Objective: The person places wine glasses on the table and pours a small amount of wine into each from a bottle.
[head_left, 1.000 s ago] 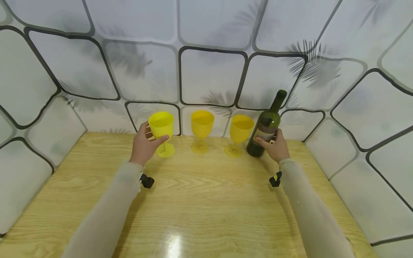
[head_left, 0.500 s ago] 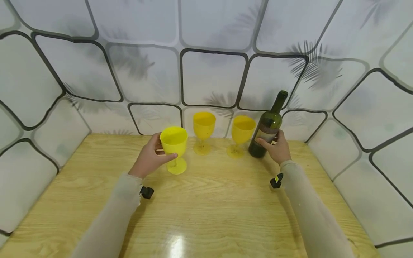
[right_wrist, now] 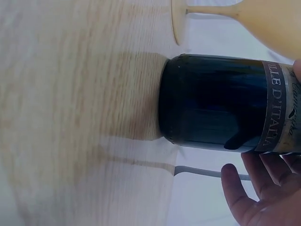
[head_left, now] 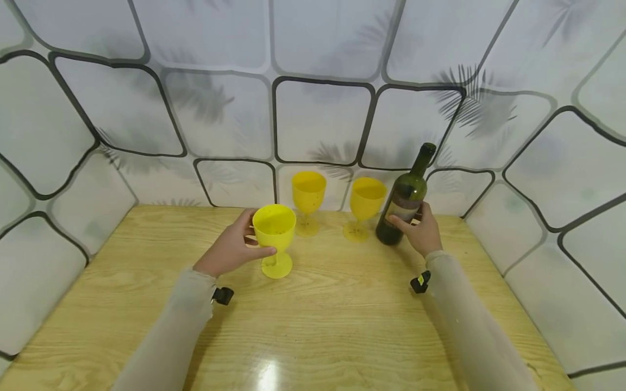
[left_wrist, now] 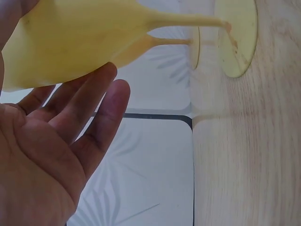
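My left hand (head_left: 232, 248) grips a yellow goblet (head_left: 275, 232) by its bowl, thumb on the near side and fingers on the far side. That goblet is upright, its round foot (left_wrist: 240, 40) at the tabletop; whether it touches is hard to tell. On the right, my right hand (head_left: 423, 233) holds a dark green wine bottle (head_left: 413, 187) around its label (right_wrist: 277, 106). The bottle's base is at the tabletop close to the wall. Between the hands, a yellow goblet (head_left: 308, 193) and another yellow goblet (head_left: 367, 198) stand upright at the back.
A light wooden table (head_left: 313, 326) reaches back to a patterned wall (head_left: 323, 119), with more wall at both sides. The right-hand goblet stands close beside the bottle. A bright reflection lies near the table's front.
My left hand has carried its goblet away from the back wall, toward me and to the right. My right hand and the wine bottle have stayed nearly in place.
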`<state>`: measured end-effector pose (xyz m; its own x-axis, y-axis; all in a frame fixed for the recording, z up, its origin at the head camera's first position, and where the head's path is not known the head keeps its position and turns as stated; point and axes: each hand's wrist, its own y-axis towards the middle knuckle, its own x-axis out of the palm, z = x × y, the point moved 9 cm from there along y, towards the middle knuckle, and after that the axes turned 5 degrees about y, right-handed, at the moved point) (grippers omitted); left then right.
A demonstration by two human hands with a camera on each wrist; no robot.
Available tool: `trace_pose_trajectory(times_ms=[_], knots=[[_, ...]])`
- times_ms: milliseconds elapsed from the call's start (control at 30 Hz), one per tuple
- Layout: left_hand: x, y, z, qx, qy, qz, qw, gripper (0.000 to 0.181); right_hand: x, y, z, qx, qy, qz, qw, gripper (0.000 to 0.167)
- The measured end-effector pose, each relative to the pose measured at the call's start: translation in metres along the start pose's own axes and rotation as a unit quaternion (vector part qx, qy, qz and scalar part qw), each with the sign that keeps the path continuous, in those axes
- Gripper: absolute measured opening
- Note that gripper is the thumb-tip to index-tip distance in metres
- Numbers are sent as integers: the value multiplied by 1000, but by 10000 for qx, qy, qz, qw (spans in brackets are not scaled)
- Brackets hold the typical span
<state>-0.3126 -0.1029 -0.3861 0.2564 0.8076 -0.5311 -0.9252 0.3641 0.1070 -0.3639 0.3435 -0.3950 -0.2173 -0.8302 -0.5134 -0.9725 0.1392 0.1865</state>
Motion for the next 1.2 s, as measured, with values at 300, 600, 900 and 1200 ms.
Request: trace_pose_trajectory(times_ms=[300, 600, 900, 1200], knots=[[3, -1, 3, 91, 159, -179, 9997, 89, -1, -13, -1, -149, 182, -83, 9997, 88], [5, -3, 11, -58, 146, 6, 9999, 110, -1, -26, 0, -238, 415, -40, 9988, 83], [0, -6, 22, -145, 295, 262, 9991, 113, 0, -37, -2, -242, 434, -75, 9987, 83], [-4, -7, 25, -101, 604, 446, 9971, 96, -3, -41, -4, -351, 300, -145, 9988, 81]])
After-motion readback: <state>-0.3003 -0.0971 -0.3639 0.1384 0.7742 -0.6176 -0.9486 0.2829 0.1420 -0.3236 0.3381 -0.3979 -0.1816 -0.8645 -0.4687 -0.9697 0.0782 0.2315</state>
